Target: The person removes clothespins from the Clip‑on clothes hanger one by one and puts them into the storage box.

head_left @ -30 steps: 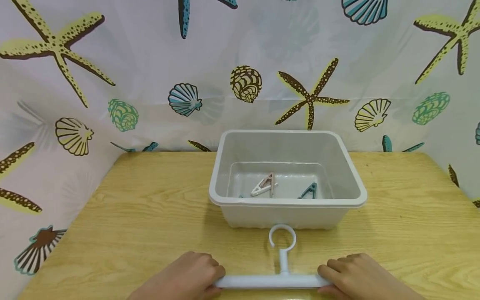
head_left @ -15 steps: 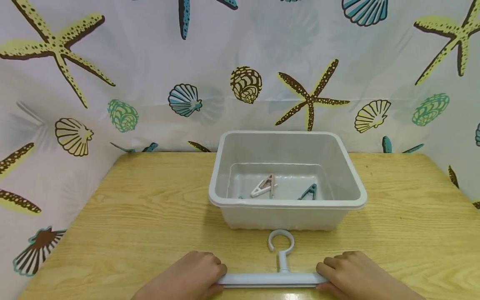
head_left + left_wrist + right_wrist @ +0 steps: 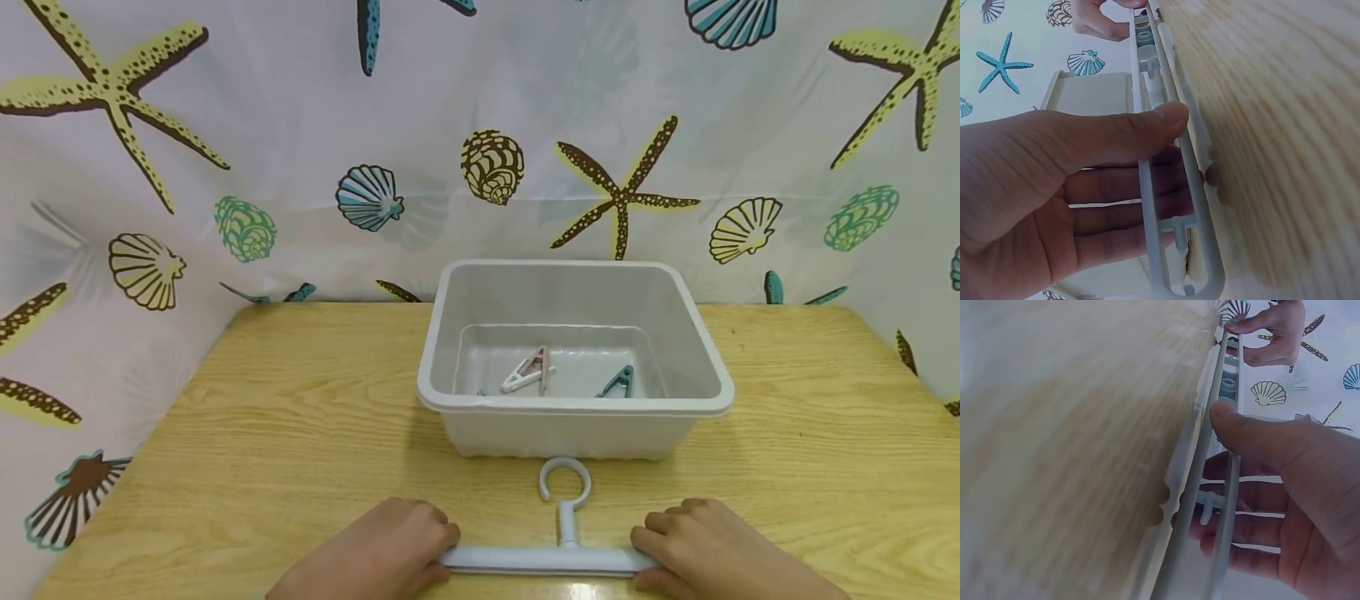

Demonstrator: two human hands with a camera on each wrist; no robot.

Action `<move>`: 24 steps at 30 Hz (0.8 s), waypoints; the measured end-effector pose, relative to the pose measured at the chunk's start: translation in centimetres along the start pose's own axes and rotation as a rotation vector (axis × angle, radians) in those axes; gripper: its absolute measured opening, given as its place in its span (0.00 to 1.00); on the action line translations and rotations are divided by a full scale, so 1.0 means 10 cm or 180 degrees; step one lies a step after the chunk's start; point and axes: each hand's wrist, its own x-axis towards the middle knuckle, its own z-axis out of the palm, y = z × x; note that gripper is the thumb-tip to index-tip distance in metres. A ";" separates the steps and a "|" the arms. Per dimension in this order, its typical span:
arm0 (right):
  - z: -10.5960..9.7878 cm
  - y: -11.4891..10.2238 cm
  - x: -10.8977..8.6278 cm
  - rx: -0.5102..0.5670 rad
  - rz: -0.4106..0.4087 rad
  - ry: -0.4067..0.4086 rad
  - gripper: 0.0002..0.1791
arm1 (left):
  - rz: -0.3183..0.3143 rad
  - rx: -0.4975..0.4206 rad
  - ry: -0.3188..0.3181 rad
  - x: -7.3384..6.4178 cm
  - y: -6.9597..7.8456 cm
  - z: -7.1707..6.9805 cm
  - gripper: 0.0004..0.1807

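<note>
A white plastic clothes hanger (image 3: 543,560) lies low over the table's near side, its hook (image 3: 566,479) pointing away toward the tub. My left hand (image 3: 382,546) grips the bar left of the hook, and my right hand (image 3: 716,546) grips it on the right. The left wrist view shows the hanger as a long narrow loop (image 3: 1147,187), with the thumb (image 3: 1141,128) across its near side and the fingers behind. Likewise, in the right wrist view the right thumb (image 3: 1250,434) presses over the rails while the fingers reach behind them.
Just beyond the hook stands a light grey plastic tub (image 3: 573,433). Inside lie a white and pink clothespin (image 3: 528,371), a dark teal clothespin (image 3: 618,382) and a small teal bit at the front wall. A patterned sheet (image 3: 300,125) hangs behind the wooden table (image 3: 300,417).
The left hand has shifted slightly right along the bar. The hanger has tilted a little, its hook now sitting slightly lower in the view. Both hands keep their grip; the tub stays put.
</note>
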 end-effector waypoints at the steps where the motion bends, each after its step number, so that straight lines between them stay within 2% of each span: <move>1: 0.00 0.00 0.00 0.0001 0.0008 -0.0012 0.16 | -0.0017 -0.0012 -0.0007 0.00 0.00 0.00 0.12; 6: 0.01 -0.03 0.00 0.0027 0.0083 -0.0132 0.16 | -0.0101 -0.0142 -0.0059 -0.01 0.03 0.01 0.12; 12: 0.00 -0.07 0.01 0.0183 0.0200 -0.0297 0.16 | -0.0186 -0.0140 -0.0103 -0.04 0.02 0.04 0.11; 20: -0.03 -0.08 0.01 0.0079 0.0186 -0.0141 0.15 | -0.0205 -0.0172 -0.0160 -0.05 0.00 0.02 0.09; 24: -0.07 -0.08 0.01 0.0241 0.0342 -0.0271 0.14 | -0.0153 -0.0169 -0.0108 -0.04 0.00 -0.01 0.08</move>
